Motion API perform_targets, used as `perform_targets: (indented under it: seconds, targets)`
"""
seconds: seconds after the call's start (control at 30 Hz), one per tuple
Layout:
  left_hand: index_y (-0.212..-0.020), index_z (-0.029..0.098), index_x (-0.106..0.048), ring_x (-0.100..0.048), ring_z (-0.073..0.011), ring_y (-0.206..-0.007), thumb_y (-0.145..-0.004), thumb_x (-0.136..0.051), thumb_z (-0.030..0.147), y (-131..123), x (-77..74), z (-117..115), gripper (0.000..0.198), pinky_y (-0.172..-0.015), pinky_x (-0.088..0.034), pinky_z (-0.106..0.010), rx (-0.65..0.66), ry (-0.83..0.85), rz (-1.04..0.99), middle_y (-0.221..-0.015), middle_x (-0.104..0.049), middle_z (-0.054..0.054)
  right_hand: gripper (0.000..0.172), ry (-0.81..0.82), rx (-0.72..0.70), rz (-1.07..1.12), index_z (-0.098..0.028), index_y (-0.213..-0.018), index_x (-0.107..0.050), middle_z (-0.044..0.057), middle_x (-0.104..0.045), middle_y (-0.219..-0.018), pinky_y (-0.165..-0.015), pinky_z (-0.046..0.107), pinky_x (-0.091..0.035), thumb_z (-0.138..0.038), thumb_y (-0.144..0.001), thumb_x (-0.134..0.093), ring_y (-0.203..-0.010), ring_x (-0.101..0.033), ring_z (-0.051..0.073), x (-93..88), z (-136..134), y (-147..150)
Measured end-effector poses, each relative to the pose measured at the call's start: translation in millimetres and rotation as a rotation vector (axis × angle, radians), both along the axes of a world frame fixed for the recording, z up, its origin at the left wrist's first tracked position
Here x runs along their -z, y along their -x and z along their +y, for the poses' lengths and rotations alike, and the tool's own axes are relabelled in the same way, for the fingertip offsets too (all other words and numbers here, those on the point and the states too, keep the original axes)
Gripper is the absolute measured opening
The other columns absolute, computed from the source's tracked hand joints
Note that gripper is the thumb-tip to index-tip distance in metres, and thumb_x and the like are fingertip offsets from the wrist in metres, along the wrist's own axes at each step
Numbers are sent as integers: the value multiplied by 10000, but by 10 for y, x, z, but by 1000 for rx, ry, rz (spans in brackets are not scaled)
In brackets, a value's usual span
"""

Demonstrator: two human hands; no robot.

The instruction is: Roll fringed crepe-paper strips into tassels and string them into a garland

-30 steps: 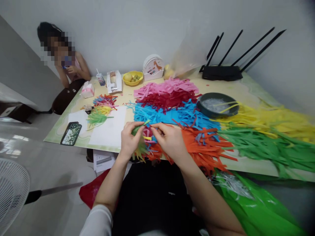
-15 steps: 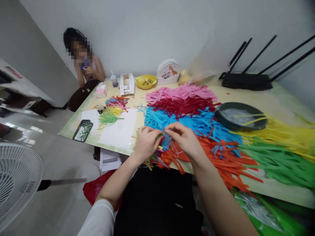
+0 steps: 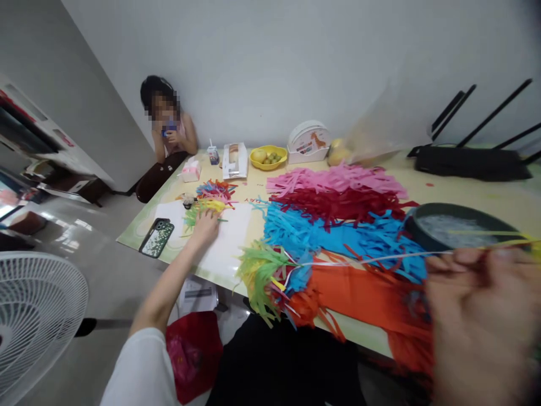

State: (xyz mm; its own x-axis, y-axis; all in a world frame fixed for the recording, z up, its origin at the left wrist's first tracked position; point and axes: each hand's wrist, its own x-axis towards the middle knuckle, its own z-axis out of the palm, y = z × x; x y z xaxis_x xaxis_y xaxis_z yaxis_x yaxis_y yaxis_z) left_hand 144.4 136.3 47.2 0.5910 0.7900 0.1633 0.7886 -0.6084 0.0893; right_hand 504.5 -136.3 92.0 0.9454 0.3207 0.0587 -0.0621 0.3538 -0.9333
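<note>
My left hand [image 3: 206,226] reaches far left and rests on a white sheet [image 3: 230,242], its fingertips on a small pile of mixed coloured strips [image 3: 208,198]; its fingers are bent down and hidden behind the hand. A tied bundle of green, yellow and blue paper strips [image 3: 261,273] lies at the table's front edge. From it a thin white strand [image 3: 363,260] stretches right to my right hand [image 3: 477,316], which is close to the camera, blurred, and pinched on the strand's end.
Pink [image 3: 338,179], red [image 3: 342,202], blue [image 3: 338,237] and orange [image 3: 363,299] strip piles cover the table. A dark bowl [image 3: 418,237] sits right, a phone [image 3: 156,237] left. A seated person [image 3: 169,132] is at the far corner, a fan [image 3: 38,321] on the floor.
My left hand left the bundle and moved left to the small strip pile. My right hand pulled away to the right, drawing the white strand out. The camera turned left.
</note>
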Motion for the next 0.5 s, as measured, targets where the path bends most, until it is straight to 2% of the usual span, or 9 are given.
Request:
perform_targets:
  seconds: [0.1,0.17,0.27,0.37,0.43,0.5]
  targets:
    - [-1140,105,-645,-496,-322,-1223,-885,-428,77,54,100,236,336,-1100,-266,-567,-6,-28,105,-1165,-644,-205,292,-80,-54,136,-252,-592,-509,-8,-412,-580,-526,343,-274,-328,-490,-772,-526,-366,136,122,121,256]
    - [-1113,113,-661,-504,-314,-1209,-898,-406,87,-1,135,339,334,-1095,-281,-543,24,-49,159,-1142,-651,-201,282,-74,-93,169,-256,-620,-554,-7,-435,-598,-535,343,-289,-305,-478,-792,-541,-387,142,215,181,331]
    - [-1203,139,-626,-384,-314,-1346,-915,-414,130,-143,144,500,358,-1141,-219,-514,88,-92,202,-1350,-550,-186,285,-54,-121,194,-264,-636,-574,-12,-433,-608,-534,344,-298,-313,-473,-803,-545,-391,146,330,239,367]
    - [-1344,132,-507,-284,-291,-1423,-917,-402,125,-266,155,694,440,-1174,-158,-487,119,-110,222,-1482,-430,-166,265,-16,-126,206,-275,-617,-573,-7,-431,-596,-524,347,-283,-346,-488,-793,-536,-383,153,400,274,381]
    - [-1390,99,-438,-373,-287,-1367,-911,-402,120,-314,178,826,481,-1150,-217,-476,109,-97,237,-1427,-480,-192,245,-7,-130,222,-283,-612,-579,-2,-429,-602,-525,353,-272,-341,-495,-786,-533,-383,157,433,284,383]
    - [-1359,82,-460,-494,-282,-1246,-897,-424,122,-344,204,940,465,-1095,-307,-451,96,-75,252,-1299,-572,-198,235,-6,-142,238,-290,-621,-584,1,-430,-615,-526,358,-268,-332,-504,-783,-534,-381,156,464,287,377]
